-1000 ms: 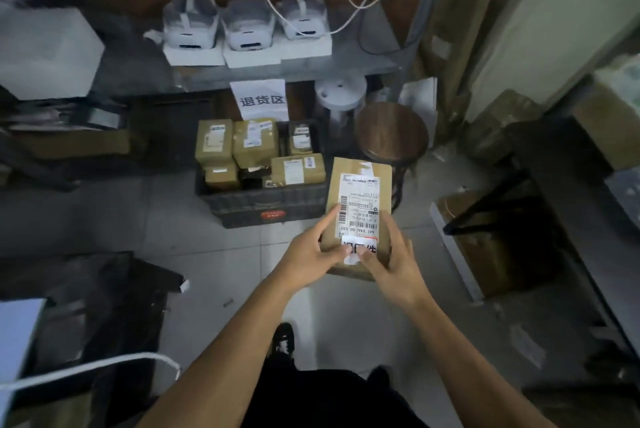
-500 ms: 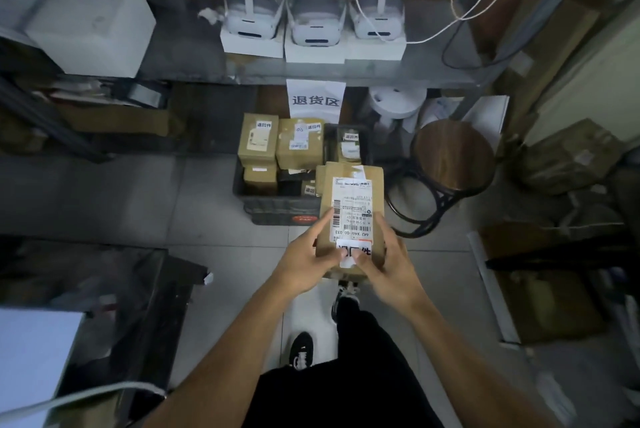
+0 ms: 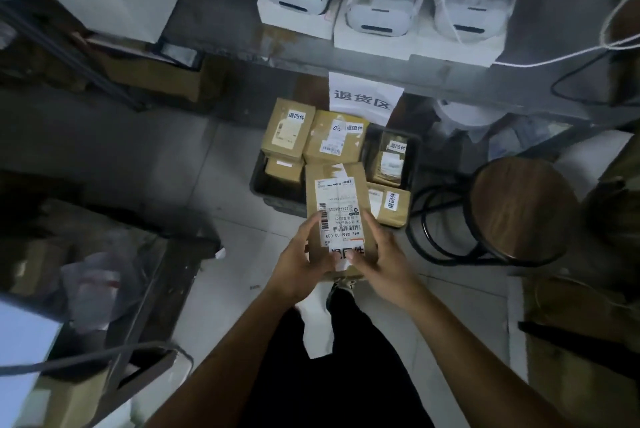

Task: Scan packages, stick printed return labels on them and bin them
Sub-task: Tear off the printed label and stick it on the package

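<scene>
Right now both hands hold one cardboard package (image 3: 337, 220) at the centre of the view, above the floor and just short of the dark bin (image 3: 273, 192) that lies at twelve o'clock from it. The left hand (image 3: 301, 265) grips the package's left edge, thumb on the top face beside the shipping label (image 3: 341, 213). The right hand (image 3: 382, 261) grips the right edge, its thumb pressing on the white return label (image 3: 346, 253) at the package's near end. Inside the bin lie several other boxes (image 3: 334, 137), each with a small white label. At twelve o'clock above the bin a paper sign (image 3: 363, 98) hangs from the shelf edge (image 3: 433, 81). On the shelf stand three white headsets (image 3: 381, 8). At three o'clock from the package stands a round wooden stool (image 3: 523, 209).
</scene>
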